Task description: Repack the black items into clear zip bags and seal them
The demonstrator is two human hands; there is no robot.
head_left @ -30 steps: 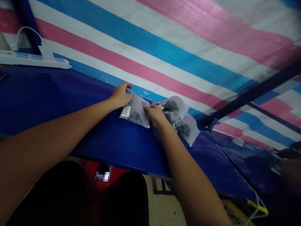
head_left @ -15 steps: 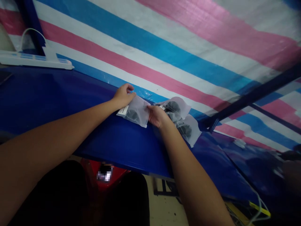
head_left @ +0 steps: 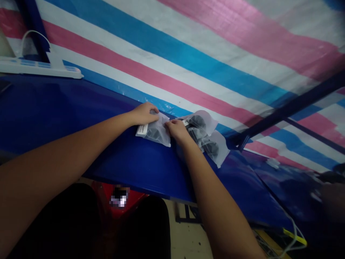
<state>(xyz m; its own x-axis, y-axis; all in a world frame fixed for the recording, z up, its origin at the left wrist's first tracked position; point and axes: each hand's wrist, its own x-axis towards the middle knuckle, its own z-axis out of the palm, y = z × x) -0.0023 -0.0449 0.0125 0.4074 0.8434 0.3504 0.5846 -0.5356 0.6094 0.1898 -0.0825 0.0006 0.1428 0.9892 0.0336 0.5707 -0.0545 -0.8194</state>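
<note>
A frosted zip bag [head_left: 159, 133] with a dark item inside and a white label [head_left: 142, 129] at its left end lies on the blue table. My left hand [head_left: 145, 113] rests over its far left edge, fingers curled onto the plastic. At the bag's right edge, my right hand [head_left: 176, 130] pinches the plastic between thumb and fingers. Just right of that hand several similar frosted bags [head_left: 212, 147] with dark contents lie overlapping. What exactly the bags contain cannot be made out.
The blue table [head_left: 129, 162] runs up to a striped plastic sheet [head_left: 161, 46]. A white power strip [head_left: 40, 69] lies at the back left. A dark blue metal bar [head_left: 283, 104] slants across the right. Below the edge is a red stool [head_left: 102, 190].
My left hand has come down onto the bag, its fingers lower and flatter. The right hand has shifted slightly up and left along the bag's edge, and the plastic is more crumpled.
</note>
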